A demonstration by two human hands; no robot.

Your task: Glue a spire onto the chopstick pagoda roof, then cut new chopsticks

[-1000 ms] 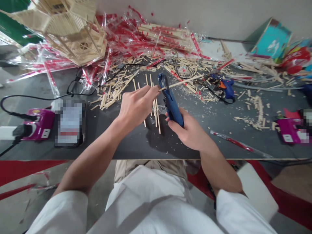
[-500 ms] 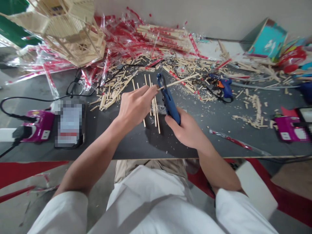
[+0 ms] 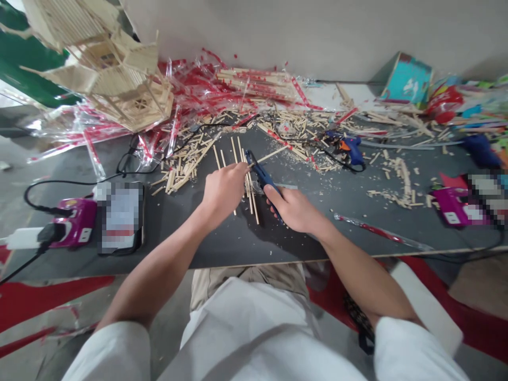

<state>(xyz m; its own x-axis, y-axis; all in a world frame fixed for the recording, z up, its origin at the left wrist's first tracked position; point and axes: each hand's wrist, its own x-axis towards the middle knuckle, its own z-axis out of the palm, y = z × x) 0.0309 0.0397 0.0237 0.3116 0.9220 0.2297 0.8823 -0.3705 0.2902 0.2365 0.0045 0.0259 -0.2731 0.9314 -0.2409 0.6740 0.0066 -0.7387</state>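
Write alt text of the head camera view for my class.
The left hand holds a wooden stick to the head of a blue hand tool gripped in the right hand, over a dark table strewn with wood offcuts.

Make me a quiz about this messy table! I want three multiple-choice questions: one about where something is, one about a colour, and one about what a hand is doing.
1. Where is the glue gun?
A. In the left hand
B. On the table, to the right of the hands
C. On the floor

2. What colour is the cutter?
A. Red
B. Green
C. Blue

3. What is the right hand doing?
A. Gripping the cutter
B. Lying flat on the table
C. Holding the glue gun

Answers:
1. B, because it lies on the table off to the right.
2. C, because its handles look blue.
3. A, because the fingers wrap around the cutter while the left hand pinches a wooden stick.
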